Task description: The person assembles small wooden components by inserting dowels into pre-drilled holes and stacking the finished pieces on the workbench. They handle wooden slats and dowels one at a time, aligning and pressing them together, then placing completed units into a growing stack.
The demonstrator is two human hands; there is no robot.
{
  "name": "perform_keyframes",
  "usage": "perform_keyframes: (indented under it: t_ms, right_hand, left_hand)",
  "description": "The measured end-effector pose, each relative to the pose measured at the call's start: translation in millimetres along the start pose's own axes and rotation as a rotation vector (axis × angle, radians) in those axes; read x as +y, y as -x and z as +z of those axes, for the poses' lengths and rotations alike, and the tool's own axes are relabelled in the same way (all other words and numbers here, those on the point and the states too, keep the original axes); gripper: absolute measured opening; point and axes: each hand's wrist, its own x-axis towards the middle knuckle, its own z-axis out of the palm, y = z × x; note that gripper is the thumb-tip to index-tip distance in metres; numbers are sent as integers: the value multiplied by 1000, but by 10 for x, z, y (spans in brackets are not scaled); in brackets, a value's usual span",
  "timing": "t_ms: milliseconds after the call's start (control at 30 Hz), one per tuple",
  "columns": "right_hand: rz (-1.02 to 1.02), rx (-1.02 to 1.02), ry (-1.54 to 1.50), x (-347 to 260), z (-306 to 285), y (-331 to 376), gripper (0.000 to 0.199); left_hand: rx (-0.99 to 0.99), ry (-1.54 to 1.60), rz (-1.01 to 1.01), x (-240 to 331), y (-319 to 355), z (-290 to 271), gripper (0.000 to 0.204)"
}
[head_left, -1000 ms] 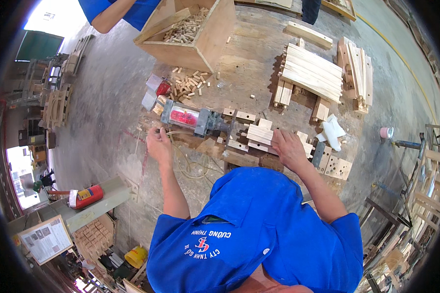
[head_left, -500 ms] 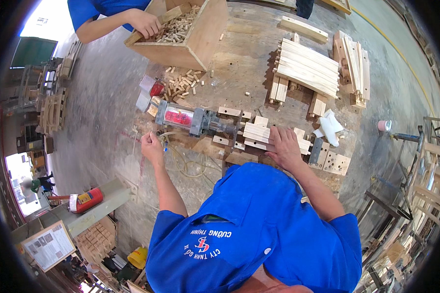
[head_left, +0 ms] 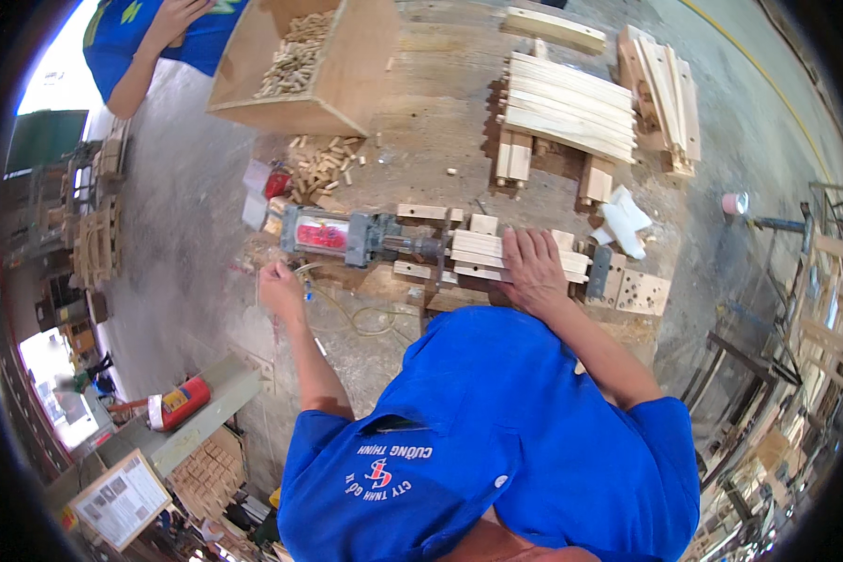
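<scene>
My right hand [head_left: 534,273] lies across a row of pale wooden slats [head_left: 478,249], fingers over the far side and thumb at the near side. The slats sit in a clamping jig between the push plate [head_left: 441,258] of an air cylinder [head_left: 323,232] and a dark metal stop [head_left: 600,272]. My left hand [head_left: 281,288] is closed in a pinch just in front of the cylinder's left end, beside a thin hose [head_left: 370,323]. What its fingertips hold, if anything, is too small to make out.
Beyond the cylinder lie loose wooden dowels [head_left: 323,169] and a plywood box [head_left: 351,70] of dowels. A stack of slats [head_left: 571,103] and a white cloth-like piece [head_left: 624,223] are at the right. A co-worker's hand [head_left: 176,19] shows at upper left.
The whole view has shifted slightly. The co-worker's hand has left the box, and the wooden strip at its rim is gone from there. My hands stay in nearly the same places.
</scene>
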Motion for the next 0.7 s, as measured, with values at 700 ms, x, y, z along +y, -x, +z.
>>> perform_keyframes:
  t_ms: [700]
  right_hand:
    - [4, -65, -13, 44, -96, 44, 107]
  left_hand:
    - [-62, 386, -120, -118, 117, -47, 32]
